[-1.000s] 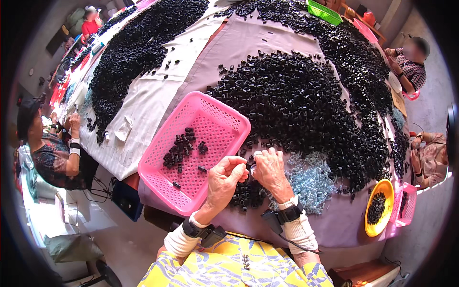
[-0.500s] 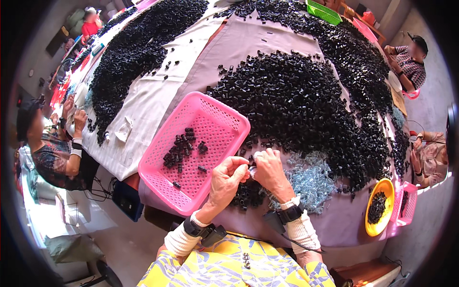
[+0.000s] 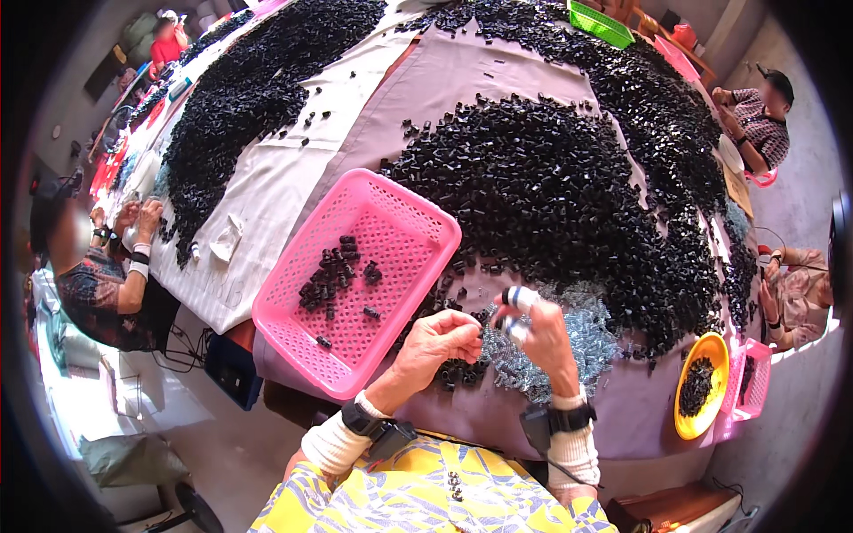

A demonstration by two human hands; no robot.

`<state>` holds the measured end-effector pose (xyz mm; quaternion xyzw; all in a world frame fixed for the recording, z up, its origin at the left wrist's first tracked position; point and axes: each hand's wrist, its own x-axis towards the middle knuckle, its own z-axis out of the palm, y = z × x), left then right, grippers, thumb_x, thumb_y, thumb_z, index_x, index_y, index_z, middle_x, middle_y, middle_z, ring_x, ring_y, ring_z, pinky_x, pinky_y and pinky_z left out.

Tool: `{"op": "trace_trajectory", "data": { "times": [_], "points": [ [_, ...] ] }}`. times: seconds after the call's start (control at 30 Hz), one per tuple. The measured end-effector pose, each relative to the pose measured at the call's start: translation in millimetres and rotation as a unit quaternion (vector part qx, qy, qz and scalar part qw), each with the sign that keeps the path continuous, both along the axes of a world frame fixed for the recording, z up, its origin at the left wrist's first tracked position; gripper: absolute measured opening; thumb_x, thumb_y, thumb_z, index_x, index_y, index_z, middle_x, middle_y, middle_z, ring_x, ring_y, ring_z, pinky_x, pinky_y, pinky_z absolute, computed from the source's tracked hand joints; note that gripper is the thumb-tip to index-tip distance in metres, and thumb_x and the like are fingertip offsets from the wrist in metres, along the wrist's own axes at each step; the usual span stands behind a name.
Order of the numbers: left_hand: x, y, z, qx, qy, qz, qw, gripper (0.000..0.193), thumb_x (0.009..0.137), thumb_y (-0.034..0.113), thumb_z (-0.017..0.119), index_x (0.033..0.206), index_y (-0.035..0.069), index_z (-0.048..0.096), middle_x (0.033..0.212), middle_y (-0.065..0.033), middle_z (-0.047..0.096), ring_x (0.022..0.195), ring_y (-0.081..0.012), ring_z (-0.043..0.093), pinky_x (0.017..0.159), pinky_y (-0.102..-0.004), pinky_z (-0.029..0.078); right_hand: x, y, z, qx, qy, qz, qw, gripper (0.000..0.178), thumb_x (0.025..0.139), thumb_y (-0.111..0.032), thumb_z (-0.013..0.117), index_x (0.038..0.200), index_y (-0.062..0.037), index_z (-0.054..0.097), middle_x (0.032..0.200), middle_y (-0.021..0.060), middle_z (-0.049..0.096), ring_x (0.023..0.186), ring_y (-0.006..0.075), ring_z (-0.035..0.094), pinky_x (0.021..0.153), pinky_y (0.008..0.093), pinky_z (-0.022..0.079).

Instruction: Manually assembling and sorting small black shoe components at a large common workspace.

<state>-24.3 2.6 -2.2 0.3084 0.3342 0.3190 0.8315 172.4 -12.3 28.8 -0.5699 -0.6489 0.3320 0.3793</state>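
Observation:
My left hand (image 3: 437, 345) is closed in a pinch beside the pink basket's lower right side. Whatever lies between its fingertips is too small to make out. My right hand (image 3: 544, 339), with white wraps on its fingers, hovers at the heap of small clear bluish pieces (image 3: 582, 342). Thumb and forefinger are apart, somewhat blurred, and nothing shows between them. Several ridged black pieces lie inside the pink perforated basket (image 3: 433, 229). Beyond my hands spreads a big pile of small black cylindrical parts (image 3: 533, 186).
At the right table edge stand a yellow bowl (image 3: 720, 364) of black pieces and a small pink basket (image 3: 753, 377). A green basket (image 3: 601, 24) sits at the far side. Other people work around the table, one at the left (image 3: 98, 275). A crumpled white scrap (image 3: 226, 240) lies on the cloth.
My hands have drawn apart. The right one has moved right and slightly down to the clear pieces, its fingers opening; the left has shifted slightly right and down.

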Motion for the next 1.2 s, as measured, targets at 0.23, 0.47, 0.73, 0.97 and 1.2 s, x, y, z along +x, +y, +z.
{"op": "trace_trajectory", "data": {
  "times": [0.23,0.47,0.73,0.97,1.2],
  "points": [
    [0,4,6,-0.06,-0.133,0.028,0.989,0.018,0.092,0.011,0.057,0.107,0.001,0.058,0.093,-0.0129,0.065,0.085,-0.0219,0.065,0.078,-0.0349,0.055,-13,49,-61,0.115,-0.366,-0.029,0.923,0.016,0.064,-0.001,0.058,0.08,-0.0048,0.058,0.078,0.0117,0.06,0.079,0.0288,0.058,0.071,0.0394,0.044],
    [-1,6,1,-0.037,-0.097,0.062,0.993,0.021,0.091,0.008,0.057,0.11,-0.001,0.057,0.097,-0.0144,0.064,0.089,-0.0236,0.065,0.081,-0.0368,0.055,-5,26,-22,0.056,-0.11,0.0,0.992,0.014,0.069,-0.007,0.066,0.077,-0.001,0.056,0.076,0.0162,0.06,0.074,0.0349,0.06,0.065,0.0408,0.048],
    [10,1,-3,0.035,-0.035,0.054,0.997,0.021,0.089,0.004,0.06,0.108,-0.002,0.058,0.097,-0.0115,0.064,0.088,-0.0202,0.065,0.08,-0.0349,0.055,-7,-2,7,0.074,-0.016,0.031,0.997,0.017,0.064,-0.001,0.067,0.079,-0.0026,0.06,0.077,0.013,0.062,0.074,0.0328,0.059,0.066,0.0375,0.049],
    [8,-4,0,0.091,0.015,0.031,0.995,0.018,0.087,0.003,0.062,0.105,-0.002,0.061,0.093,-0.0087,0.065,0.082,-0.0162,0.065,0.077,-0.0309,0.055,-4,-11,11,0.08,-0.069,0.062,0.992,0.02,0.064,-0.001,0.066,0.083,-0.0027,0.06,0.078,0.0141,0.062,0.075,0.034,0.059,0.066,0.0386,0.049],
    [14,-11,0,0.085,-0.004,0.01,0.996,0.018,0.086,0.001,0.063,0.104,-0.002,0.061,0.09,-0.0085,0.066,0.08,-0.0154,0.065,0.076,-0.0287,0.055,5,-17,-1,0.02,0.049,0.072,0.996,0.021,0.069,0.002,0.065,0.089,-0.0012,0.061,0.079,0.0102,0.062,0.074,0.0221,0.064,0.066,0.0296,0.05]
  ]
}}
